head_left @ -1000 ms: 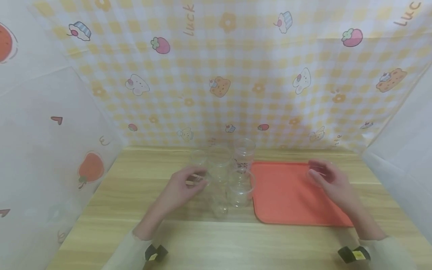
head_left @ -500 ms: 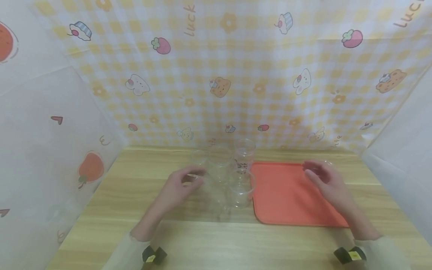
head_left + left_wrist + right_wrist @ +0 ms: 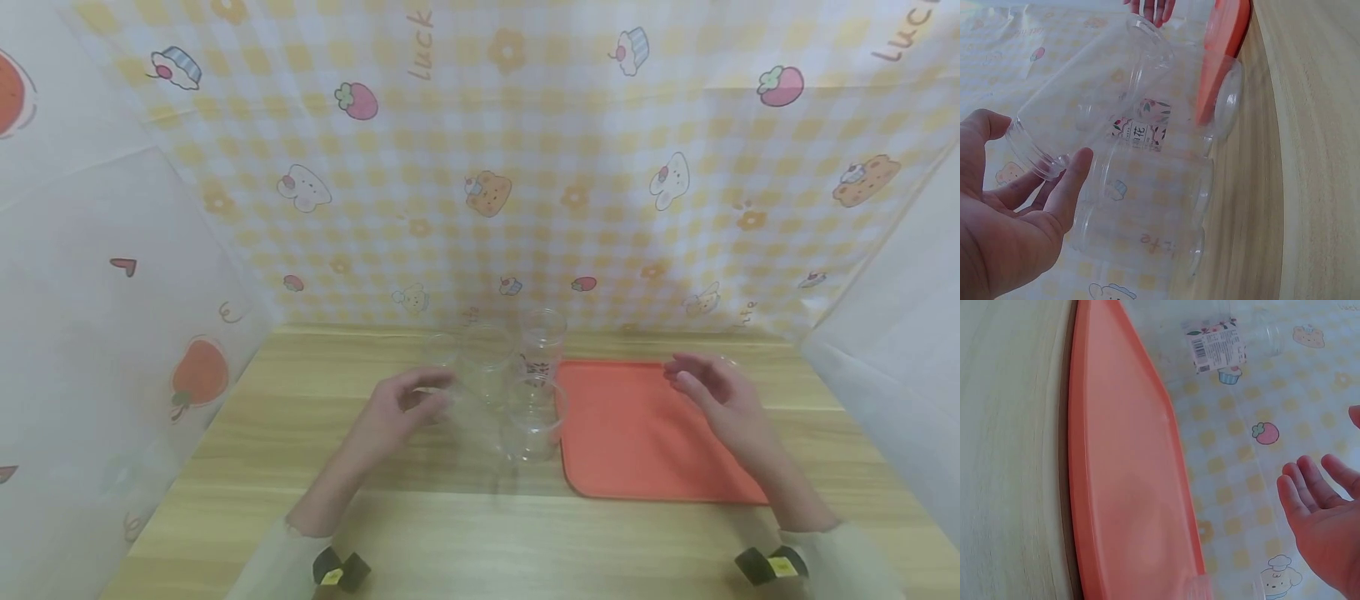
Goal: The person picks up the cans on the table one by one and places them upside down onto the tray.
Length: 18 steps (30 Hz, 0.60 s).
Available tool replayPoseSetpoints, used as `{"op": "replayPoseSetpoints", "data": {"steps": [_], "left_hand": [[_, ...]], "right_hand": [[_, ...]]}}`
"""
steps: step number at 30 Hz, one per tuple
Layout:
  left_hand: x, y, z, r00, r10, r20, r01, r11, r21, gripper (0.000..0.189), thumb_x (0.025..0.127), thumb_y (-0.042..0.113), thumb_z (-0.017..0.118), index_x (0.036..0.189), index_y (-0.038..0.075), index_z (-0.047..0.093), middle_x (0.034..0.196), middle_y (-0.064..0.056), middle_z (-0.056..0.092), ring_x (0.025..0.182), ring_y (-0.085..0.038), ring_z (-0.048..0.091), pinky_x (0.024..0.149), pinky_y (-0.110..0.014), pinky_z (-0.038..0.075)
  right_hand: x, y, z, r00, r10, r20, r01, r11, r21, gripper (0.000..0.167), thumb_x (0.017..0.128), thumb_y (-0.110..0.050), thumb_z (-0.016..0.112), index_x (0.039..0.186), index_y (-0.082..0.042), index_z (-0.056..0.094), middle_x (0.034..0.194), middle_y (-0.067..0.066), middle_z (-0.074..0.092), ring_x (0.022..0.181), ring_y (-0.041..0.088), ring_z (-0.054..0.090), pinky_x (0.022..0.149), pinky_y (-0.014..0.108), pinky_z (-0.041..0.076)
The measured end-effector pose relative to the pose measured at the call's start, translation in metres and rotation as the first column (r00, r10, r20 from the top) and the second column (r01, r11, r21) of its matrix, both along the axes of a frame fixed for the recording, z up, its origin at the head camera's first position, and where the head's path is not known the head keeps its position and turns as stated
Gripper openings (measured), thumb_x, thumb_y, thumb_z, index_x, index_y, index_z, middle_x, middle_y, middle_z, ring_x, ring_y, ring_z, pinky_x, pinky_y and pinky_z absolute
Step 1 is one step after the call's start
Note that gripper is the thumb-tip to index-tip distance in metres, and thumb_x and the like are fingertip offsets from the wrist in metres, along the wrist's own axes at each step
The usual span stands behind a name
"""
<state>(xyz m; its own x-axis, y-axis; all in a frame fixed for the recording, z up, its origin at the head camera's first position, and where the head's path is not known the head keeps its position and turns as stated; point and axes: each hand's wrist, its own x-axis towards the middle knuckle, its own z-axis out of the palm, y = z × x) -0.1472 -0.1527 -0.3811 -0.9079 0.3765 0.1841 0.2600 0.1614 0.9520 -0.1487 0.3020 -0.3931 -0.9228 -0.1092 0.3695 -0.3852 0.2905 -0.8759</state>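
My left hand (image 3: pixel 405 412) pinches a clear plastic jar (image 3: pixel 1085 94) by one end, thumb and fingertips on its ridged edge. The jar hangs tilted in the air; in the head view its outline is faint. Close by stand several clear jars, among them a wide-rimmed one (image 3: pixel 536 433) and a tall one with a printed label (image 3: pixel 540 362). Over the right part of the orange tray (image 3: pixel 637 433), my right hand (image 3: pixel 720 400) holds nothing, its fingers loosely bent. Behind that hand a clear rim (image 3: pixel 729 361) shows; the rest of it is hidden.
The wooden table (image 3: pixel 315 375) ends at a yellow checked backdrop (image 3: pixel 420 183), with pale walls on both sides. In the right wrist view a clear jar (image 3: pixel 1225 589) is partly visible at the tray's end.
In my left hand the jar has tilted, its lower end swinging right. My right hand has drifted left; the clear rim at its fingers one second ago is gone from there.
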Motion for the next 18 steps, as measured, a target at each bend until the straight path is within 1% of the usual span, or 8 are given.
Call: {"op": "replayPoseSetpoints", "data": {"steps": [3,6,9,11,16,18], "left_hand": [[0.0000,0.0014,0.0011,1.000,0.003,0.021,-0.004,1.000,0.027,0.041,0.102,0.019,0.064,0.137,-0.001,0.058,0.133,-0.016,0.061,0.096,-0.029,0.071,0.089,-0.039,0.058],[0.0004,0.0025,0.0025,0.999,0.012,0.042,-0.013,0.999,0.041,0.040,0.102,0.021,0.065,0.136,0.001,0.059,0.133,-0.016,0.061,0.097,-0.030,0.071,0.089,-0.038,0.058],[0.0009,0.0031,0.0034,0.998,0.013,0.064,-0.017,0.998,0.065,0.040,0.102,0.022,0.064,0.136,0.002,0.059,0.134,-0.016,0.060,0.100,-0.035,0.070,0.090,-0.038,0.058],[0.0008,0.0035,0.0030,0.997,0.008,0.077,-0.014,0.996,0.087,0.040,0.102,0.022,0.063,0.137,0.002,0.058,0.135,-0.017,0.059,0.103,-0.040,0.068,0.090,-0.039,0.058],[-0.0016,0.0051,0.0004,0.994,-0.016,0.111,-0.002,0.988,0.155,0.040,0.104,0.018,0.061,0.137,-0.004,0.055,0.137,-0.022,0.056,0.112,-0.051,0.060,0.091,-0.040,0.057],[-0.0022,0.0059,0.0000,0.992,-0.023,0.121,0.002,0.985,0.172,0.040,0.104,0.016,0.060,0.137,-0.006,0.055,0.137,-0.023,0.056,0.115,-0.052,0.059,0.091,-0.040,0.057]], "right_hand": [[-0.0001,-0.0011,0.0000,1.000,0.019,0.004,-0.018,0.998,-0.057,0.031,0.103,0.001,0.055,0.133,0.010,0.054,0.120,0.019,0.066,0.110,0.016,0.065,0.090,0.025,0.055],[0.0006,-0.0022,0.0002,1.000,0.028,0.006,-0.027,0.995,-0.097,0.031,0.104,0.001,0.055,0.132,0.011,0.054,0.120,0.020,0.065,0.110,0.017,0.066,0.091,0.026,0.055],[0.0015,-0.0034,0.0009,0.999,0.032,0.003,-0.031,0.992,-0.125,0.030,0.104,0.001,0.054,0.132,0.011,0.054,0.120,0.018,0.066,0.110,0.017,0.066,0.091,0.026,0.055],[0.0019,-0.0043,0.0017,0.999,0.033,-0.004,-0.033,0.990,-0.135,0.029,0.105,0.000,0.053,0.132,0.011,0.054,0.120,0.017,0.066,0.110,0.017,0.065,0.091,0.026,0.055],[0.0018,-0.0066,0.0032,0.998,0.059,-0.028,-0.063,0.981,-0.184,0.027,0.105,0.000,0.051,0.129,0.012,0.055,0.119,0.019,0.065,0.110,0.019,0.066,0.092,0.029,0.054],[0.0017,-0.0077,0.0036,0.997,0.072,-0.032,-0.078,0.976,-0.205,0.027,0.105,0.001,0.050,0.129,0.012,0.055,0.119,0.020,0.065,0.110,0.019,0.066,0.093,0.031,0.054]]}}
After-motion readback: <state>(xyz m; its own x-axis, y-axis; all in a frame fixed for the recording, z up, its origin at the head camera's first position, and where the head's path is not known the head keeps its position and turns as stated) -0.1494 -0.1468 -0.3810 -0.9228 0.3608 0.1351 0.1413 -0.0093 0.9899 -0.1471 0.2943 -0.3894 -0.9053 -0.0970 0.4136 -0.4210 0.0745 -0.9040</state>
